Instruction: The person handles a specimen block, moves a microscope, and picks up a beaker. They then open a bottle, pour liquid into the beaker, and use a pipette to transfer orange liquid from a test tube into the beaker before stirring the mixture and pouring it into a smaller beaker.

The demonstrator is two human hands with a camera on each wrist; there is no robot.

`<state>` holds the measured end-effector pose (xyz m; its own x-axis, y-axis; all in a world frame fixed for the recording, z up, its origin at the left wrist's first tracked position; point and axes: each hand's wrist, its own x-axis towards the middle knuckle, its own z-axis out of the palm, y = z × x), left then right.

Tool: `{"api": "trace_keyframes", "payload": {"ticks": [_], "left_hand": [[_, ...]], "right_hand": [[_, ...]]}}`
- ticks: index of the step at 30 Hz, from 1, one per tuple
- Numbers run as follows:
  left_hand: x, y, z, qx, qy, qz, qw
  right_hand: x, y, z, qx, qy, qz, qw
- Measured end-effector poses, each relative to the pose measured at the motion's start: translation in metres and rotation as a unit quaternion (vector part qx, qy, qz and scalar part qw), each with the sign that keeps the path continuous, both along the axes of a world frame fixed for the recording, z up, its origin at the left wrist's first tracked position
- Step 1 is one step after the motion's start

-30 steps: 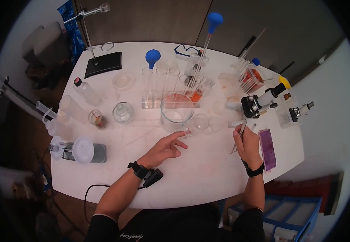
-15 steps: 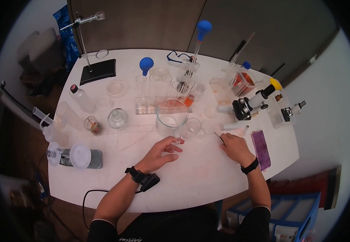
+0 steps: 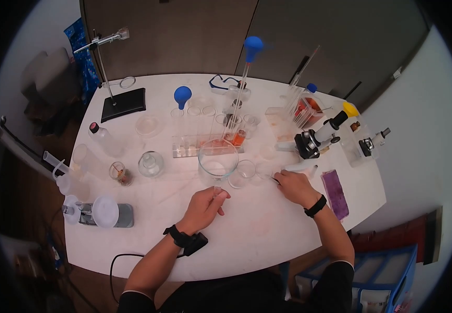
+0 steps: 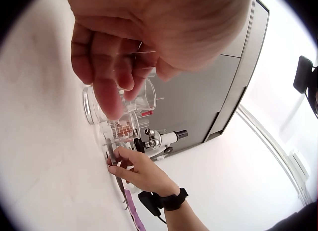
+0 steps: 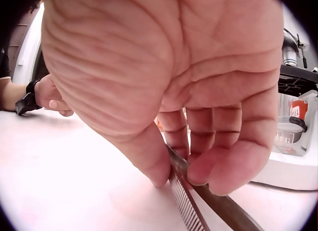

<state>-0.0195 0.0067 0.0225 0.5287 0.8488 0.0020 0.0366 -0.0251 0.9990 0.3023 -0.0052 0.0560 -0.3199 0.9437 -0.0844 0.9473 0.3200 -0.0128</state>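
Note:
My left hand [image 3: 202, 208] is in front of the large glass beaker [image 3: 201, 166], its fingers bent. Thumb and fingers pinch a small, thin clear slip [image 3: 217, 191]; in the left wrist view only its fine edge shows. My right hand [image 3: 294, 188] is low over the table, right of the small glass dishes [image 3: 243, 177]. It pinches metal tweezers [image 5: 238, 218] between thumb and fingers; ridges line one arm in the right wrist view. A microscope [image 3: 309, 145] stands behind the right hand, and a purple cloth [image 3: 336, 195] lies to its right.
Behind the beaker is a test tube rack [image 3: 184, 148] with blue-bulbed pipettes. A stoppered flask [image 3: 151, 166], a jar [image 3: 120, 175] and a balance [image 3: 106, 212] stand on the left. A black-based stand [image 3: 124, 106] is at the back left, and a second microscope [image 3: 372, 144] at the right.
My right hand has moved left from in front of the microscope toward the glass dishes, bringing the tweezers. My left fingers, spread before, have curled in, with the thumb closer to the clear slip.

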Motion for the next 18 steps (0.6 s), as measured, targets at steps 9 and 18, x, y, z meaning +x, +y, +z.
{"api": "trace_keyframes", "payload": {"ticks": [9, 18], "left_hand": [[-0.001, 0.001, -0.008, 0.021, -0.018, 0.004, 1.0], [-0.003, 0.0, -0.003, 0.023, 0.007, 0.001, 1.0]], "right_hand": [[-0.005, 0.002, 0.002, 0.001, 0.003, 0.002, 1.0], [-0.029, 0.013, 0.096, 0.021, 0.242, -0.042, 0.969]]}}
